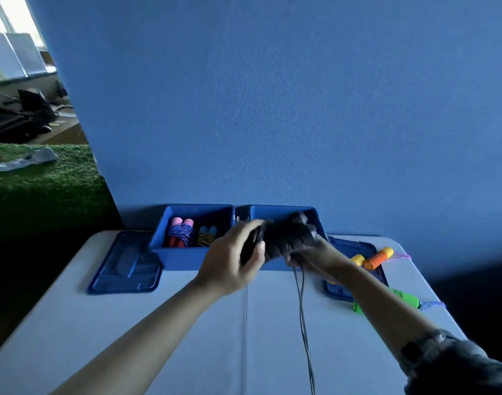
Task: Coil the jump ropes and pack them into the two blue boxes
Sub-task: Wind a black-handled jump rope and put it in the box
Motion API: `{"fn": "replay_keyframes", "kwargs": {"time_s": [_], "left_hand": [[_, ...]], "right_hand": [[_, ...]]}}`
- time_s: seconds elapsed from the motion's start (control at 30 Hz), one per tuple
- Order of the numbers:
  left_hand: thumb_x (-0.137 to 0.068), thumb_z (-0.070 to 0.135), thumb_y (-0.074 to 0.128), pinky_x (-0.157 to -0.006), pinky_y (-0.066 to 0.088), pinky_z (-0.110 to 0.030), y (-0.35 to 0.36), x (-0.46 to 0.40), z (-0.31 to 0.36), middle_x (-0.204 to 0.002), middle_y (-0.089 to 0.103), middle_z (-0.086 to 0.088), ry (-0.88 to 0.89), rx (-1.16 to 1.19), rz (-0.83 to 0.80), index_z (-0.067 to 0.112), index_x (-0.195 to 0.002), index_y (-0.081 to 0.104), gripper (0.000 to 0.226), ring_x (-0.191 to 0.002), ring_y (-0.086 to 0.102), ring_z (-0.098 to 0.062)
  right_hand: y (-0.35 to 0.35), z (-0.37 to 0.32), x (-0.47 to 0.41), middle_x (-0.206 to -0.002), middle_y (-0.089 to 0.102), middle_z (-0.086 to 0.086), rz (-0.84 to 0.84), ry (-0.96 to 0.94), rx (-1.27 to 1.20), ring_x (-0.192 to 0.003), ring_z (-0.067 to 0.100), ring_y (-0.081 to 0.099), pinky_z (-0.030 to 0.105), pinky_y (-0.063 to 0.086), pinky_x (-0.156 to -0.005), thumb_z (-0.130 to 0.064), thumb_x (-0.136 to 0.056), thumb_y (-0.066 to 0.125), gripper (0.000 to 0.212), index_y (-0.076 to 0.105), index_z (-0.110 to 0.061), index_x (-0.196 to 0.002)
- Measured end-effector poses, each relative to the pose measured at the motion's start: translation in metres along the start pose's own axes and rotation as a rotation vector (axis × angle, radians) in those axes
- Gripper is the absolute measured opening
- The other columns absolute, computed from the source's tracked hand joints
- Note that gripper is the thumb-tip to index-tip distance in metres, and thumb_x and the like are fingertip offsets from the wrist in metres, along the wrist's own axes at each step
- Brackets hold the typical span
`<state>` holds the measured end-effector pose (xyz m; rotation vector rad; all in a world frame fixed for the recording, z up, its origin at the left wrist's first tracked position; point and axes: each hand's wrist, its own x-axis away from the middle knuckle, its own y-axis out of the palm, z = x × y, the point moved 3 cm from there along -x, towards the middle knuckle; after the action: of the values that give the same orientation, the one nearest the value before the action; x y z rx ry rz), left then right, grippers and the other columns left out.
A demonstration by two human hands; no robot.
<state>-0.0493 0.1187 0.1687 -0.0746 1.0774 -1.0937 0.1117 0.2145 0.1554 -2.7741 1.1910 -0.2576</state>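
Two blue boxes stand side by side at the table's far edge. The left box (170, 253) holds a coiled rope with pink and red handles (180, 232) and another with blue handles (206, 236). In front of the right box (319, 220) I hold a black jump rope (286, 238). My right hand (315, 256) grips its black handles, and my left hand (232, 256) pinches the black cord beside them. Two strands of the cord (302, 323) hang down across the table toward me. The image is blurred around the hands.
A blue lid (125, 265) lies left of the boxes, and a second lid (353, 249) lies on the right. On that lid sits a rope with orange and yellow handles (375, 258). Green handles (406, 299) lie near the table's right edge. A blue wall stands behind.
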Motion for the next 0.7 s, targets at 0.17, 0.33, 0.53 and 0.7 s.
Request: {"fn": "replay_keyframes", "kwargs": {"time_s": [0.17,0.33,0.53,0.7], "left_hand": [[-0.091,0.039,0.04,-0.084,0.039,-0.018,-0.003,-0.021,-0.023,-0.112,0.067,-0.007,-0.192,-0.182,0.224,0.004,-0.12,0.059,0.049,-0.102,0.059,-0.018],[-0.09,0.042,0.038,-0.075,0.038,-0.033,-0.004,-0.025,-0.049,-0.106,0.069,-0.013,-0.424,-0.32,0.331,0.009,-0.132,0.048,0.054,-0.092,0.064,-0.034],[-0.086,0.044,0.031,-0.067,0.048,-0.04,-0.004,-0.031,-0.061,-0.107,0.067,-0.015,-0.48,-0.456,0.378,0.014,-0.124,0.057,0.055,-0.084,0.064,-0.038],[-0.086,0.038,0.034,-0.052,0.044,-0.037,-0.003,-0.029,-0.082,-0.09,0.062,-0.021,-0.592,-0.555,0.262,0.01,-0.118,0.06,0.05,-0.069,0.063,-0.041]], "right_hand": [[0.049,0.018,0.006,-0.062,0.047,0.003,0.054,0.109,-0.211,-0.05,0.015,0.048,0.028,0.05,-0.053,-0.028,-0.1,0.04,0.033,0.064,-0.006,-0.099],[0.07,0.017,0.013,-0.071,0.047,0.003,0.062,0.147,-0.206,-0.055,0.023,0.062,0.034,0.057,-0.057,-0.025,-0.101,0.038,0.029,0.059,-0.006,-0.11],[0.094,0.012,0.02,-0.065,0.044,0.003,0.112,0.188,-0.122,-0.048,0.012,0.044,0.026,0.05,-0.049,-0.024,-0.102,0.032,0.031,0.055,-0.003,-0.101],[0.1,0.007,0.024,-0.059,0.046,0.004,0.201,0.238,-0.161,-0.042,0.013,0.044,0.023,0.046,-0.044,-0.024,-0.102,0.031,0.033,0.051,-0.006,-0.083]]}}
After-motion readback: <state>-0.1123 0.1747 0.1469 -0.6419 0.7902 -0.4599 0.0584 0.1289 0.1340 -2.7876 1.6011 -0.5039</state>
